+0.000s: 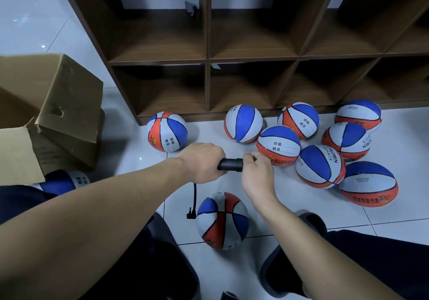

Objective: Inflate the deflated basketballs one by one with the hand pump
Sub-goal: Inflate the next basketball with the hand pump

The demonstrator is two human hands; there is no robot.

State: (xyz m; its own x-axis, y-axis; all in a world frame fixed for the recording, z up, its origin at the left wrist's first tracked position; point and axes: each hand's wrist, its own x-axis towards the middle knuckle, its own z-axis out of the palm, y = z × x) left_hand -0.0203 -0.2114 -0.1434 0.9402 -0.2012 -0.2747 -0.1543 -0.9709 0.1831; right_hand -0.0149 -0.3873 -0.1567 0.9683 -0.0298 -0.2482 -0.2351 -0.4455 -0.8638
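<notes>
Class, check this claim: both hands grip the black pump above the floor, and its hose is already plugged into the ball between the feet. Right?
Not quite. The head view shows the hose hanging free beside the ball, not plugged in. Both hands, left and right, do grip the black pump.

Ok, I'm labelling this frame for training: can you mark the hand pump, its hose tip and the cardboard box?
hand pump (231, 164), head view, black barrel between the hands.
hose tip (190, 214), head view, angled black end.
cardboard box (69, 104), head view, dented side panel.
</notes>
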